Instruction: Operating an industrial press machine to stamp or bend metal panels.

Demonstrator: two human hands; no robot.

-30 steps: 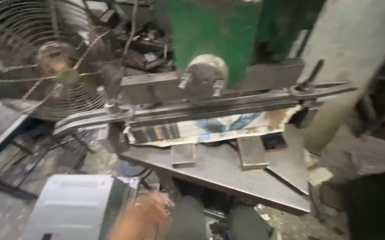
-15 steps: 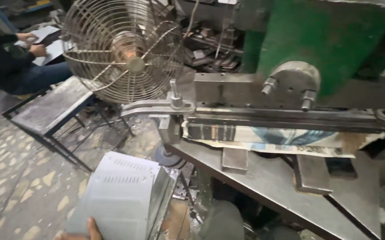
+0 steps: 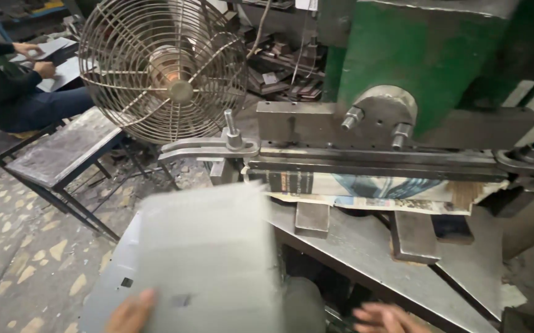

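Observation:
My left hand (image 3: 130, 312) shows at the bottom edge, its fingers resting on a flat grey metal sheet (image 3: 208, 253) that is blurred with motion and lies above a stack of similar sheets (image 3: 110, 283). My right hand (image 3: 385, 319) appears at the lower right, fingers spread, holding nothing, just below the steel work table (image 3: 365, 246) of a green press machine (image 3: 415, 55). The press's long steel bar (image 3: 378, 163) runs across the middle, with folded newspaper (image 3: 371, 191) tucked beneath it.
A round wire-caged fan (image 3: 163, 69) stands behind the press at the upper left. A dark metal stool (image 3: 63, 151) stands on the speckled floor at left. Another person in dark clothes (image 3: 8, 92) sits at the far left handling sheets. Two steel blocks (image 3: 415, 234) lie on the table.
The view has swung back to the right and closer. The top sheet has risen toward the press table and blurred. My right hand has come into view at the bottom.

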